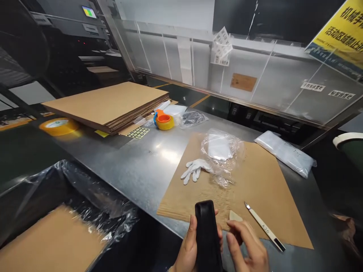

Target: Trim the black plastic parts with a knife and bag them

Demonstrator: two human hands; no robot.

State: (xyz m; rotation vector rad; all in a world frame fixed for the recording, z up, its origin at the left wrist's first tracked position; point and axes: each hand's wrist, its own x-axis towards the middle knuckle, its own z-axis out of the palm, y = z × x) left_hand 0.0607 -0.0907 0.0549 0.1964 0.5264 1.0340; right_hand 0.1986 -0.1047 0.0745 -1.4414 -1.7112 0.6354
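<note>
Seemingly mid-handling, we gripped the black oblong part (207, 234) in our left hand (189, 244), at the near side of the metal table (136, 166); our half-curled, parted-fingered right hand (249, 247) hung just right. Steady support seemed called for next.

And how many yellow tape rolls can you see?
2: one roll at the far left by the cardboard stack, another roll in the orange dispenser. Others could be hidden.

got a cardboard sheet (263, 177) on the counter (133, 162), glove (195, 169) left of a plastic bag (222, 151) on top, knife (263, 224) nearer the front right. cardboard stack (110, 102) way back left, tape dispenser (164, 120) beside it. case (206, 234) up front in the left hand (187, 247).
</note>
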